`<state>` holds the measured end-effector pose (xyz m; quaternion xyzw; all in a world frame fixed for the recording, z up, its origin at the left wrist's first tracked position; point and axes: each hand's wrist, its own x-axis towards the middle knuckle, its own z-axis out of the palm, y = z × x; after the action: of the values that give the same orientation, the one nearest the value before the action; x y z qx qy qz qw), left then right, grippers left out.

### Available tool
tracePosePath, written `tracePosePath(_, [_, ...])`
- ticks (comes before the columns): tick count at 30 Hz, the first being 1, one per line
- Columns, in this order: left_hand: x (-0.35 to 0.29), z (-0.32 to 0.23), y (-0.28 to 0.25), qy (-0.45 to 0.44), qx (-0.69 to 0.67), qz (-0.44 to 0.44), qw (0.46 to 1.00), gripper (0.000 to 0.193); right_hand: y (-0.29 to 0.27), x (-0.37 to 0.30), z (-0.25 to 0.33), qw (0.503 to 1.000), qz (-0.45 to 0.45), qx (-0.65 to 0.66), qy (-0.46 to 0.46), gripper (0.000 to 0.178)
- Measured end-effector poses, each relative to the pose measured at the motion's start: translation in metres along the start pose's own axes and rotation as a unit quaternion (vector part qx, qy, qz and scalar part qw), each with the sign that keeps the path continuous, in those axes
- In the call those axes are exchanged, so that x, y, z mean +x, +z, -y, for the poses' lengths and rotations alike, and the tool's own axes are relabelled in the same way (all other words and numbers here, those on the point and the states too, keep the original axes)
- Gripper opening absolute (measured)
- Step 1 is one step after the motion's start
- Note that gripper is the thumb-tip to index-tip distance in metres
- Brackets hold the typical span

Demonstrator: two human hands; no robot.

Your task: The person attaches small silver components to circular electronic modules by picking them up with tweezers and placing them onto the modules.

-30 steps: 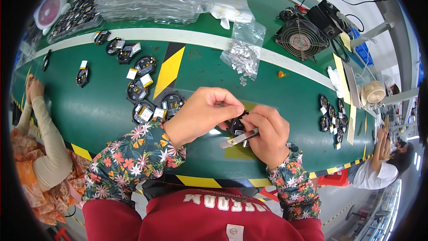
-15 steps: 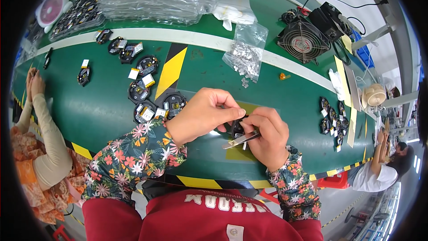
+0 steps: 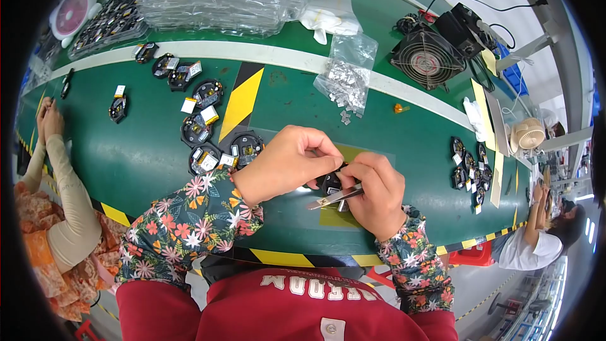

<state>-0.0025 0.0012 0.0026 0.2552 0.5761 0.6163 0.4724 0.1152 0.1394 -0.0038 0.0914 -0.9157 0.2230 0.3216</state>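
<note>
Component [image 3: 329, 184], black and rounded like a watch body, sits between the two hands just right of the frame's centre. Its inner face shows wider than half a second ago, so it seems to have been tilted; I judge that the handwork on it is unfinished. The left hand [image 3: 284, 167] has a narrow grip, fingers at the part's left side and thumb near its top edge; what lies between the thumb and forefinger tips cannot be told. The right hand [image 3: 379, 194] closes on metal tweezers [image 3: 329, 200], which now reach slightly farther left, while its fingertips meet the part's right side. Below is an olive sheet [image 3: 338, 216] on the green bench [image 3: 297, 104]. Farther out lie similar black units [image 3: 196, 129] left of centre, another cluster [image 3: 468, 159] at right, and a clear bag of small pale pieces [image 3: 346, 82] above.
</note>
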Motion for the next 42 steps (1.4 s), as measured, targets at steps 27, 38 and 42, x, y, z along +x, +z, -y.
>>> tracePosePath(27, [0.0011,0.0029,-0.0031,-0.047,-0.041,-0.018,0.998,0.013,0.0009,0.0020,-0.0023,0.998,0.029,0.045,0.035,0.021])
tracePosePath(38, [0.0014,0.0042,-0.0045,-0.049,-0.028,-0.012,0.998,0.011,0.0025,-0.0010,-0.0047,0.999,0.023,0.027,0.006,0.020])
tracePosePath(42, [0.0014,0.0017,-0.0068,-0.049,-0.016,0.005,0.999,0.011,0.0044,-0.0022,-0.0021,0.999,0.016,0.040,0.018,0.021])
